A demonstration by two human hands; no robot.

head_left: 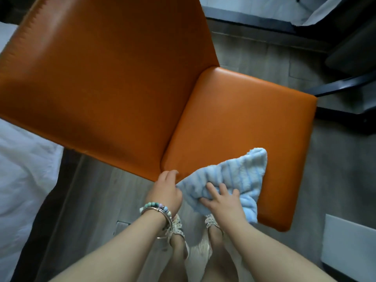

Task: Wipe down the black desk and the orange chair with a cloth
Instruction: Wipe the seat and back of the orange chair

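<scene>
The orange chair (240, 110) fills most of the view, its tall backrest at the left and its padded seat at the right. A light blue striped cloth (240, 176) lies on the near corner of the seat. My right hand (221, 200) presses down on the cloth with fingers spread over it. My left hand (165, 190), with beaded bracelets at the wrist, holds the near corner of the seat next to the cloth, fingers curled over the edge. The black desk (354, 45) shows only partly at the top right.
A bed with white sheets (22, 169) lies at the left. The floor is grey wood (264, 49). A black chair or desk leg (341, 84) reaches in at the right. A white box (350, 245) stands at the lower right. My sandalled feet are below the seat.
</scene>
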